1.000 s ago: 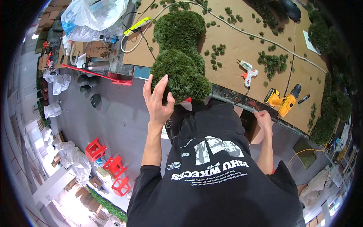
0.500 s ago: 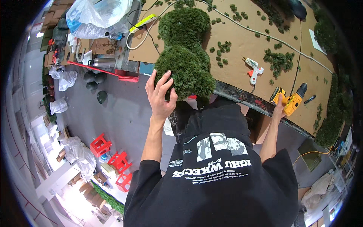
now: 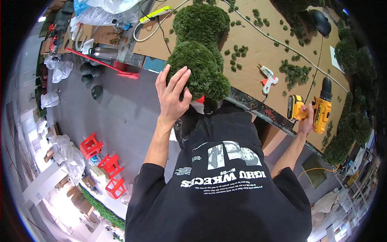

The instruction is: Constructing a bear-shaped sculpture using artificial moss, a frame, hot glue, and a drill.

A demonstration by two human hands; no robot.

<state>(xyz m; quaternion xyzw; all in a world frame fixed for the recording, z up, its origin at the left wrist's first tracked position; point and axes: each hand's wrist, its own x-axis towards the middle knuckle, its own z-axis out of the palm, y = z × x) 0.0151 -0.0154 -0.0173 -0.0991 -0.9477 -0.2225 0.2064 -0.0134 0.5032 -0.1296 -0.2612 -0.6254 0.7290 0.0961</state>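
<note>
A figure covered in artificial green foliage, made of rounded lobes [image 3: 197, 64], lies at the table's near edge. My left hand [image 3: 174, 94] rests on the near lobe's left side, with its fingers spread over the foliage. To the right, my right hand [image 3: 306, 121] is closed round the handle of a yellow and black cordless drill [image 3: 322, 113]. The drill's chuck points toward the far side of the table. Left of the drill lies a white and orange glue gun [image 3: 268, 80] on the cardboard.
Loose green sprigs [image 3: 295, 74] are scattered over the cardboard-covered table [image 3: 258, 52]. A pale cable [image 3: 278, 41] crosses it. A yellow-green power strip [image 3: 156, 14] lies at the upper left. Dark green foliage pieces [image 3: 350, 133] line the right edge. Red stools [image 3: 91, 145] stand on the floor.
My right hand and the drill have moved right, and the drill's chuck has swung to point more directly away from me. My left hand stays on the foliage. The whole view has shifted slightly.
</note>
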